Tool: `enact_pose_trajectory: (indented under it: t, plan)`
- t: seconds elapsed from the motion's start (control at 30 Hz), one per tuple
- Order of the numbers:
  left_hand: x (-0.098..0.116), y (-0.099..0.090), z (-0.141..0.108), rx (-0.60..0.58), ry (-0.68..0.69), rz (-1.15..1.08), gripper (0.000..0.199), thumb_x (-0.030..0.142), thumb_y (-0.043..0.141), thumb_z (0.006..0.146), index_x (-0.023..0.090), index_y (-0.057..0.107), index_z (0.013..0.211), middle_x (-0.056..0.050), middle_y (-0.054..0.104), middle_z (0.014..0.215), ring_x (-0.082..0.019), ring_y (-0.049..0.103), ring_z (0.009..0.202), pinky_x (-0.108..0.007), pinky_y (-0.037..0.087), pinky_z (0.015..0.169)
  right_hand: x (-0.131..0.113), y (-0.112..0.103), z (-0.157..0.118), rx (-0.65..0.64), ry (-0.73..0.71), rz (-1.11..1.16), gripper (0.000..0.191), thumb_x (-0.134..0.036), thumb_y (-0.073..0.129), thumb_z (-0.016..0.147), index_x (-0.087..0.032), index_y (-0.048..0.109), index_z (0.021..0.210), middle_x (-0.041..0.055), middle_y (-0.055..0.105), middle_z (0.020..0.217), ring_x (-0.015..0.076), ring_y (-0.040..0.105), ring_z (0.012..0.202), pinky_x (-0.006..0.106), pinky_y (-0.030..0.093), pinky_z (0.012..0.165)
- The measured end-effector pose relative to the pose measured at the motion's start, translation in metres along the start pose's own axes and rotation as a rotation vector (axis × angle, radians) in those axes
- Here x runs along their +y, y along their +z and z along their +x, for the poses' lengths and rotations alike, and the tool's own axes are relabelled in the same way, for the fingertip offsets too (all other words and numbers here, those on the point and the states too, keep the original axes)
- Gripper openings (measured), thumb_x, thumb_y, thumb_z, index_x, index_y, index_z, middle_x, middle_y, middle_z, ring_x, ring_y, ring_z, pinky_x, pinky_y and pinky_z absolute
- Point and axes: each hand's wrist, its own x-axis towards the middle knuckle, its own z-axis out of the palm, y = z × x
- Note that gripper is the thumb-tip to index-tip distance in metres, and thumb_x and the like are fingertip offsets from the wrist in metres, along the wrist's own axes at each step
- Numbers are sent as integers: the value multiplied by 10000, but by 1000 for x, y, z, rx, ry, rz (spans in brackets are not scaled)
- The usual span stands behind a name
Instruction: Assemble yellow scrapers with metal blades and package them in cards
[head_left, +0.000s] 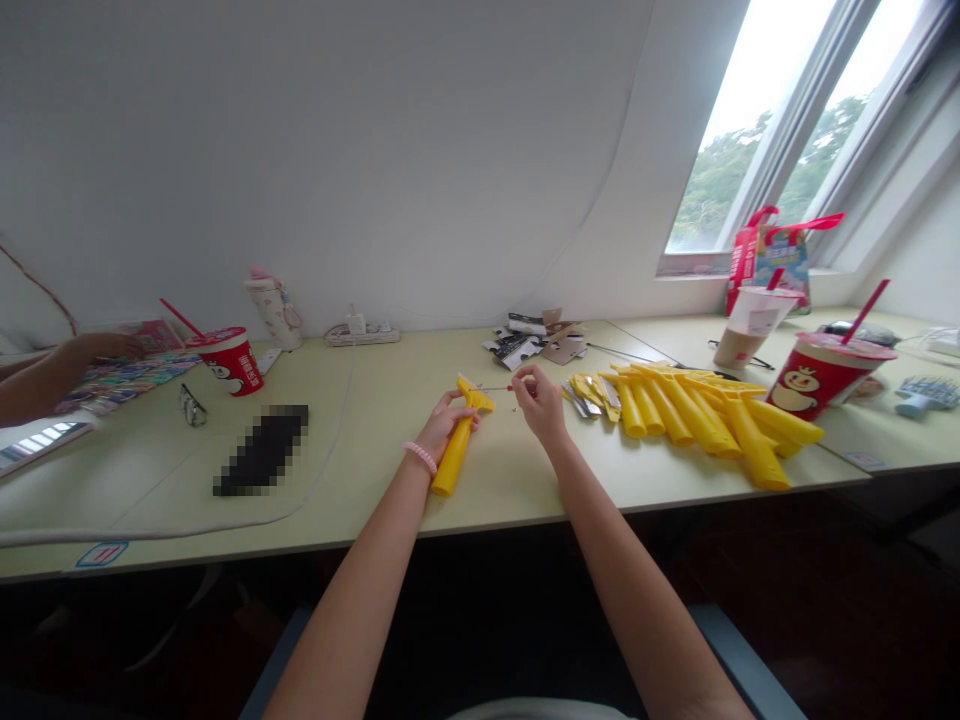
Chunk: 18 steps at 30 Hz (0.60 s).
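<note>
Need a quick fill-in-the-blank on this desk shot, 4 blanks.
1. The pink band sits on the person's ____ wrist.
2. The hand wearing it grips a ____ plastic handle.
3. A pile of matching handles lies to the ____ of the other hand.
4. The paper cup near the far end of the desk holds a ____ straw.

Missing words: left; yellow; right; red.

The left hand (446, 425) grips a yellow plastic handle (456, 450) at centre frame, the right hand (538, 398) pinches a thin wire (495, 388) just beside it, and more yellow handles (694, 420) lie right of them on the surface (420, 500).
</note>
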Motion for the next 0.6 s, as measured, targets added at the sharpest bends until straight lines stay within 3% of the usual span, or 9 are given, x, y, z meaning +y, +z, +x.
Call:
enact_pose_trajectory:
  t: [0.13, 0.27, 0.4, 0.6]
  plan:
    - [-2, -1, 1, -9, 9, -1, 419, 2, 591, 641, 187, 425, 977, -31, 595, 737, -81, 560, 547, -180, 435, 518, 3, -1, 3, 103, 61, -18, 203, -350, 443, 804, -183, 557, 817, -30, 540, 540, 97, 450, 457, 202, 344, 491]
    - [-3, -5, 4, 11, 17, -19, 429, 14, 591, 645, 191, 416, 994, -19, 587, 726, -83, 563, 549, -187, 443, 532, 15, -3, 5, 229, 199, -275, 298, -323, 399, 826, -188, 640, 940, 59, 636, 729, 175, 557, 674, 270, 397, 613]
    - [-2, -6, 4, 23, 20, -21, 421, 46, 601, 652, 189, 424, 1006, -25, 592, 731, -89, 568, 554, -189, 441, 543, 27, -2, 2, 90, 343, -582, 347, -248, 371, 828, -192, 667, 1000, 136, 646, 894, 265, 536, 870, 353, 389, 697]
    - [-1, -5, 4, 37, 31, -32, 409, 68, 603, 659, 188, 442, 1016, -33, 600, 753, -89, 566, 563, -189, 434, 548, 30, 3, -1, -83, 448, -862, 331, -160, 380, 784, -175, 673, 939, 162, 586, 1023, 314, 459, 1011, 432, 323, 801]
